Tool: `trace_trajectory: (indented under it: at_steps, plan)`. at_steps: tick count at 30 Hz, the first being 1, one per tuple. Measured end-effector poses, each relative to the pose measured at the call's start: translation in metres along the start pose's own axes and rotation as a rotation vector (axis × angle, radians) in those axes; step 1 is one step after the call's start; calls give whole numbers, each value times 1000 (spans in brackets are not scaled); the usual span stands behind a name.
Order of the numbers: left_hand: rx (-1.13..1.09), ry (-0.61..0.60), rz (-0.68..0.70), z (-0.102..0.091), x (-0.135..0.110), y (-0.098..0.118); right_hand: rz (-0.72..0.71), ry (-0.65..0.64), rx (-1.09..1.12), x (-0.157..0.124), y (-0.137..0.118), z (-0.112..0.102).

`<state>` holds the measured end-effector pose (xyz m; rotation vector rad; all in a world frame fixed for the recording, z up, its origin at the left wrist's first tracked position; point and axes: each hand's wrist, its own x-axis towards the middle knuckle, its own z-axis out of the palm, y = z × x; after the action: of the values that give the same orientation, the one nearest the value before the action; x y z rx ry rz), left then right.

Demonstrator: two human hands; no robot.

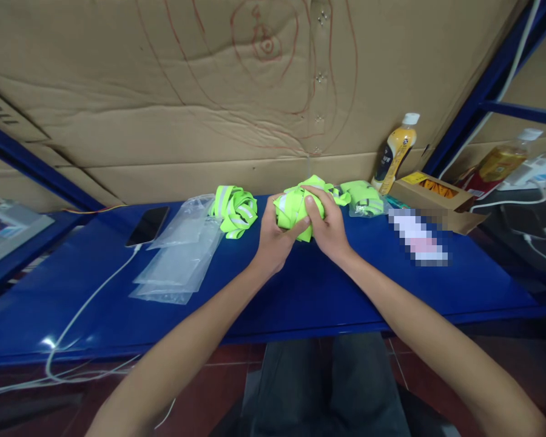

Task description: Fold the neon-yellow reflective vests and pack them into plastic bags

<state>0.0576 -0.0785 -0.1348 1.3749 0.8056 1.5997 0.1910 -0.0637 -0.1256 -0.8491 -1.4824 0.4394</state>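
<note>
Between both palms is a crumpled bundle of neon yellow-green reflective strap (295,209), held above the blue table. My left hand (273,240) wraps its left side, thumb across the front. My right hand (330,227) closes round the right side, its thumb pressed on the front too. A loose end of strap sticks out to the right at the back. Left of my hands lies another coiled reflective strap (234,210) with silver stripes. Clear plastic bags (177,258) are spread beside it, partly overlapping. A bagged neon bundle (364,199) sits to the right.
A phone (148,226) on a white cable (91,297) lies at the left. At the right stand a drink bottle (397,153) and an open cardboard box (437,193). A cardboard wall (200,139) backs the blue table (300,303).
</note>
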Motion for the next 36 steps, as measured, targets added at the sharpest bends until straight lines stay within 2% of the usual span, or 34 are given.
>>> trace_trajectory:
  at_steps: [3,6,10,13,17,20,25,30,32,36]
  plan:
    - [2,8,24,1,0,1,-3,3,-34,-1,-1,2]
    - [4,-1,60,2,-1,4,80,28,104,-3,-2,6]
    - [31,-32,99,1,-2,3,353,91,405,-4,-8,11]
    - [126,-57,132,-1,-3,3,581,13,675,-4,-15,12]
    - [221,-85,209,-3,-3,6,747,-43,856,-4,-18,10]
    - [271,-114,265,-3,-4,3,775,-62,915,-4,-18,8]
    - [391,-91,293,-5,-10,-9,718,-77,872,-3,-21,2]
    - [582,-119,409,-11,-7,-3,698,-50,804,-4,-18,0]
    - [589,-170,386,-13,-3,-3,704,-18,758,-5,-13,0]
    - [474,-235,250,-13,1,-10,722,17,715,-2,-7,1]
